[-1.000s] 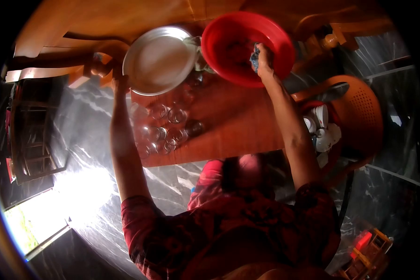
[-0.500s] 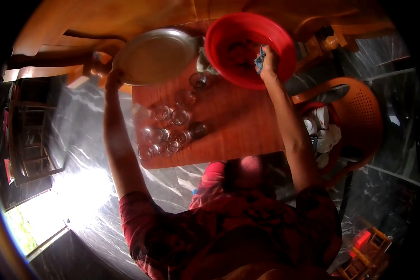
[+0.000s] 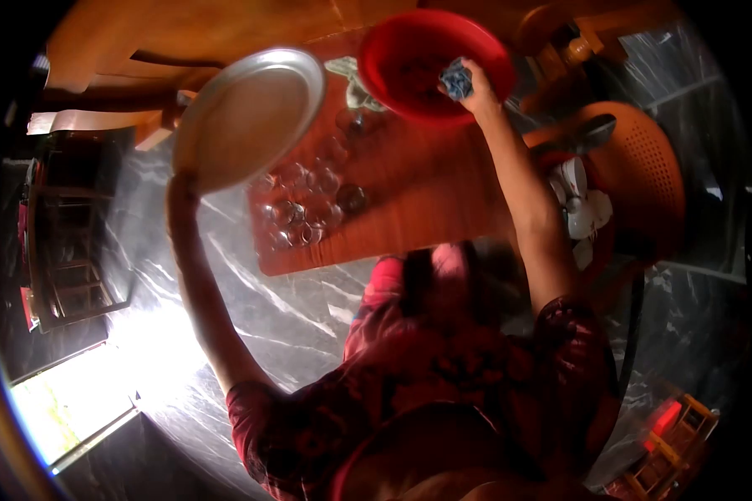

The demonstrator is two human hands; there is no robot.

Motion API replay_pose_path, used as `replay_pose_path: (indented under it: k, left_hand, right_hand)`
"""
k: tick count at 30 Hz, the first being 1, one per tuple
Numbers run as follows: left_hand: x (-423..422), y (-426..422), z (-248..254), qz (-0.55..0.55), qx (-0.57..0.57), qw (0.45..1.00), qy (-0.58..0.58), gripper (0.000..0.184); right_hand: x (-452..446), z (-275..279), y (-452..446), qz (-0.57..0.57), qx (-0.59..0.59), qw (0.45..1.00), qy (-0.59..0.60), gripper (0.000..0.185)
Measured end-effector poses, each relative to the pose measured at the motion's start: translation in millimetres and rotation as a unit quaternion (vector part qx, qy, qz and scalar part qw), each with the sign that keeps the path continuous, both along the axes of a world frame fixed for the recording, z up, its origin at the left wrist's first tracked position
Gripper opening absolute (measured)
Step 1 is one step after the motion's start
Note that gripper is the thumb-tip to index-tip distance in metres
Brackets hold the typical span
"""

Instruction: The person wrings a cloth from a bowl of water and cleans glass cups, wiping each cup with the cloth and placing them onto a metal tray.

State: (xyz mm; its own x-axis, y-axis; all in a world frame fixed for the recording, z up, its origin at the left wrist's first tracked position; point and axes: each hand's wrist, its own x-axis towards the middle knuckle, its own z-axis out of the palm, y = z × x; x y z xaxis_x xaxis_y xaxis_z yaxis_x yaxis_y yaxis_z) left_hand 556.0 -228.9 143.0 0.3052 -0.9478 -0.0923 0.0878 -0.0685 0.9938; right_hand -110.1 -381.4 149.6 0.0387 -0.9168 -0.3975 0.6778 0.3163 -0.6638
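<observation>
My left hand (image 3: 184,184) grips the near-left rim of a large round metal tray (image 3: 251,125), which is tilted and overhangs the table's left edge. Over the red plastic basin (image 3: 376,79), my right hand (image 3: 481,88) is closed around a crumpled blue-grey cloth (image 3: 457,78). Dark contents in the basin are too dim to make out. Several clear drinking glasses (image 3: 322,180) stand grouped on the left part of the wooden table (image 3: 426,200). A pale cloth (image 3: 355,88) lies between tray and basin.
An orange plastic chair (image 3: 643,167) at the right holds a container with several white cups and bowls (image 3: 578,217). Wooden furniture (image 3: 309,17) runs along the far side. A dark cabinet (image 3: 75,250) stands at the left on the marble-patterned floor (image 3: 251,284).
The tray has moved left and towards me in my left hand, uncovering more of the pale cloth. My right hand with the blue-grey cloth stays over the basin and has turned slightly.
</observation>
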Motion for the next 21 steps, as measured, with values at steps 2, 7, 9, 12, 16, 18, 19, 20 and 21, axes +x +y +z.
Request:
replay_pose_path:
  k: [2, 7, 9, 12, 16, 18, 19, 20, 21]
  left_hand:
    - [-56.3, 44.7, 30.2, 0.022, -0.009, 0.999, 0.043, 0.017]
    - [-221.5, 135.9, 80.1, -0.032, -0.012, 0.969, -0.245, 0.013]
    - [-277.1, 155.9, 51.3, -0.038, 0.026, 0.992, -0.12, 0.014]
    - [-347.1, 173.5, -14.3, -0.091, 0.014, 0.995, -0.048, 0.01]
    - [-422.9, 183.5, -48.2, -0.181, 0.103, 0.977, 0.047, 0.012]
    - [-428.7, 180.7, -101.1, -0.233, 0.01, 0.971, 0.046, 0.02]
    - [-438.3, 181.5, -94.2, -0.232, 0.011, 0.972, 0.045, 0.02]
    - [-455.5, 182.1, -79.6, -0.166, 0.03, 0.985, 0.039, 0.021]
    - [-465.6, 181.9, -70.4, -0.098, 0.049, 0.993, 0.033, 0.03]
  right_hand:
    - [-18.0, 13.9, 9.9, 0.048, -0.071, 0.995, -0.042, 0.025]
    - [-65.1, 74.9, 56.7, 0.025, -0.146, 0.987, -0.059, 0.036]
    - [-88.1, 83.1, 77.3, -0.019, -0.153, 0.986, -0.056, 0.037]
    - [-120.0, 105.1, 114.3, -0.019, -0.143, 0.986, -0.085, 0.025]
    - [-158.4, 88.5, 156.1, -0.044, -0.13, 0.988, -0.075, 0.021]
    - [-163.9, 77.0, 177.7, -0.012, -0.128, 0.988, -0.085, 0.019]
    - [-162.6, 72.5, 189.3, -0.011, -0.128, 0.988, -0.086, 0.019]
    - [-159.5, 69.3, 200.6, -0.008, -0.123, 0.989, -0.083, 0.019]
    - [-155.2, 65.9, 211.7, -0.004, -0.118, 0.99, -0.082, 0.02]
